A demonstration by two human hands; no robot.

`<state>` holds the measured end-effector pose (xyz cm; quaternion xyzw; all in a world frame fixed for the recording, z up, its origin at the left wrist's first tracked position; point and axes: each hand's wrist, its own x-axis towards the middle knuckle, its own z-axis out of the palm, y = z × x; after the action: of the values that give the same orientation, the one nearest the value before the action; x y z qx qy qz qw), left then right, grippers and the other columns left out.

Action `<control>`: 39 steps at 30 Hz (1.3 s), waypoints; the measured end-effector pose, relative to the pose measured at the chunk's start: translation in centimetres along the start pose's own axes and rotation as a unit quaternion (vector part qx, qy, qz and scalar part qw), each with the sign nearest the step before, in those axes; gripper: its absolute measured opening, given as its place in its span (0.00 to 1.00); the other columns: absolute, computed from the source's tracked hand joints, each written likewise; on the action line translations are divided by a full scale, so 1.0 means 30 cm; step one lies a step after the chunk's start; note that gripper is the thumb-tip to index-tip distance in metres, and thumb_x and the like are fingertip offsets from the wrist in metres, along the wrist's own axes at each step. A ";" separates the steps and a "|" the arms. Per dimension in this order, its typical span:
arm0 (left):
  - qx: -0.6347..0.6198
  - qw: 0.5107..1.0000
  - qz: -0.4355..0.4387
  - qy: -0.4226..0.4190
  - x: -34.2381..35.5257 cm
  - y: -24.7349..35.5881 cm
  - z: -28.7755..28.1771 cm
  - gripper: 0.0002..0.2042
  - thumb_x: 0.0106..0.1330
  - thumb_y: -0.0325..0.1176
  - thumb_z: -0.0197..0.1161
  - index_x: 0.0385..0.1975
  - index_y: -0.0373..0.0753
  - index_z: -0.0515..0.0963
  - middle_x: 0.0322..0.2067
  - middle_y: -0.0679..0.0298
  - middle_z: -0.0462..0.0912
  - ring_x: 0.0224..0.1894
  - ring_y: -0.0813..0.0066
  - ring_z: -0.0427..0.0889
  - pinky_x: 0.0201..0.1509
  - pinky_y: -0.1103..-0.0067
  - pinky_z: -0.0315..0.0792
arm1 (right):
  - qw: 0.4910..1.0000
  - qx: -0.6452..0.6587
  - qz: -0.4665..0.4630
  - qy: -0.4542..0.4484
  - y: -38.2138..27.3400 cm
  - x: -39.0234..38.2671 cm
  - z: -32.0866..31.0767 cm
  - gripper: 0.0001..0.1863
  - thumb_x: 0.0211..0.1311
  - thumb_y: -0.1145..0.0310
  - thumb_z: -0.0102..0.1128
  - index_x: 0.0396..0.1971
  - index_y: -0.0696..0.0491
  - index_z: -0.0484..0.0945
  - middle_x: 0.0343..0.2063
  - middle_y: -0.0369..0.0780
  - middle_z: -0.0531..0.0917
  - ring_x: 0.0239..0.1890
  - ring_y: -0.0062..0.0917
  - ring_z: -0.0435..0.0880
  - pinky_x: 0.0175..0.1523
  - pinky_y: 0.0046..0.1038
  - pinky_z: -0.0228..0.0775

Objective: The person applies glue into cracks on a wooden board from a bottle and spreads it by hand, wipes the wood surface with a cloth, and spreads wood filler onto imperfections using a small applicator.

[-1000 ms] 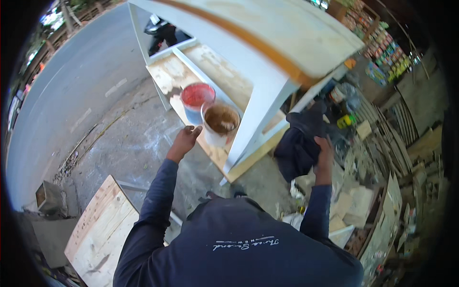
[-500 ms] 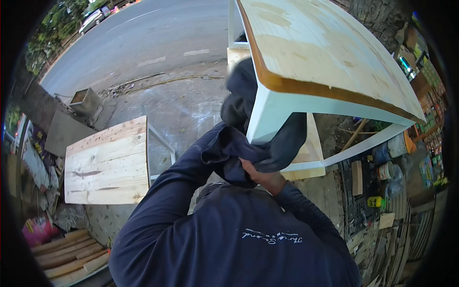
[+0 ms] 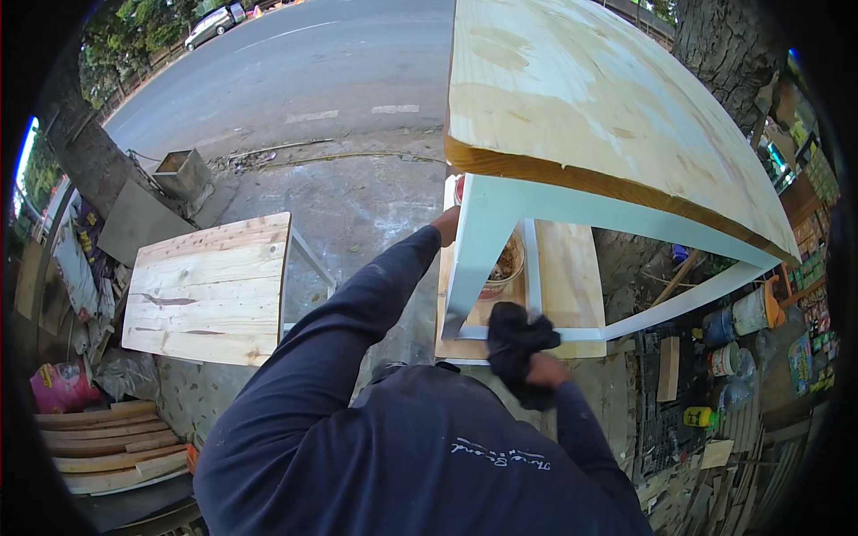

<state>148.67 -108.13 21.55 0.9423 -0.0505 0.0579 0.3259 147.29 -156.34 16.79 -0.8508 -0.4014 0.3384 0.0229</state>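
Observation:
A black cloth (image 3: 517, 347) is bunched in my right hand (image 3: 547, 369), near the lower front bar of a white-painted frame (image 3: 487, 228). Above that frame sits a pale wooden top (image 3: 572, 98) with patchy stains and a brown edge. My left hand (image 3: 446, 225) reaches to the far side of the frame's left leg; its fingers are hidden there. Just above that hand a bit of a red thing (image 3: 459, 188) peeps out, too covered to name. Inside the frame, a round tub (image 3: 506, 268) with brownish contents stands on a lower wooden board (image 3: 567, 277).
A low table (image 3: 206, 295) with a plank top stands at the left. Wood strips (image 3: 112, 447) are stacked at the lower left. Tubs, a yellow bottle (image 3: 700, 416) and timber offcuts crowd the right. A road (image 3: 295, 80) runs along the back.
The black cloth, earlier around the leg with both hands at it, is now down to the right in my right hand. My left arm has stretched forward, away from the cloth.

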 end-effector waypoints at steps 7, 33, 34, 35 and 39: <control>-0.138 0.973 0.176 0.056 -0.044 0.279 -0.024 0.22 0.66 0.29 0.67 0.61 0.41 0.79 0.53 0.52 0.86 0.53 0.60 0.85 0.59 0.72 0.77 | 0.874 0.167 0.115 0.442 0.187 -0.155 -0.498 0.36 0.46 0.59 0.75 0.53 0.66 0.76 0.46 0.61 0.85 0.53 0.56 0.83 0.59 0.48 0.74; -0.230 0.770 -0.468 0.368 -1.721 -0.029 -0.826 0.26 0.69 0.52 0.61 0.37 0.27 0.86 0.34 0.47 0.89 0.38 0.53 0.87 0.49 0.66 0.77 | 0.993 0.090 0.014 -0.070 -0.821 0.223 0.901 0.20 0.69 0.54 0.58 0.47 0.54 0.83 0.47 0.54 0.85 0.55 0.49 0.81 0.61 0.45 0.71; -0.207 0.776 -0.478 0.355 -1.796 0.003 -0.888 0.26 0.68 0.52 0.61 0.37 0.28 0.86 0.34 0.47 0.89 0.39 0.51 0.87 0.49 0.65 0.77 | 0.996 0.059 -0.014 -0.064 -0.931 0.286 0.830 0.20 0.69 0.54 0.58 0.47 0.54 0.84 0.48 0.54 0.85 0.55 0.48 0.81 0.61 0.45 0.71; -0.211 0.771 -0.484 0.357 -1.878 -0.037 -0.903 0.26 0.68 0.52 0.61 0.37 0.28 0.86 0.34 0.47 0.89 0.39 0.51 0.87 0.49 0.65 0.77 | 0.996 0.019 -0.048 -0.067 -1.036 0.326 0.752 0.20 0.68 0.55 0.58 0.47 0.55 0.83 0.46 0.56 0.85 0.54 0.52 0.82 0.59 0.48 0.72; -0.240 0.751 -0.494 0.367 -2.114 -0.218 -0.975 0.22 0.69 0.49 0.67 0.37 0.28 0.86 0.27 0.59 0.84 0.29 0.73 0.81 0.34 0.76 0.75 | 0.987 0.042 -0.129 0.085 -1.461 0.504 0.505 0.18 0.69 0.57 0.59 0.44 0.58 0.84 0.41 0.54 0.86 0.47 0.51 0.85 0.53 0.47 0.75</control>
<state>84.64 -81.25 31.41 0.6330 0.5332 0.2157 0.5182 115.81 -119.64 10.29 -0.8161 -0.4896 0.2752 0.1359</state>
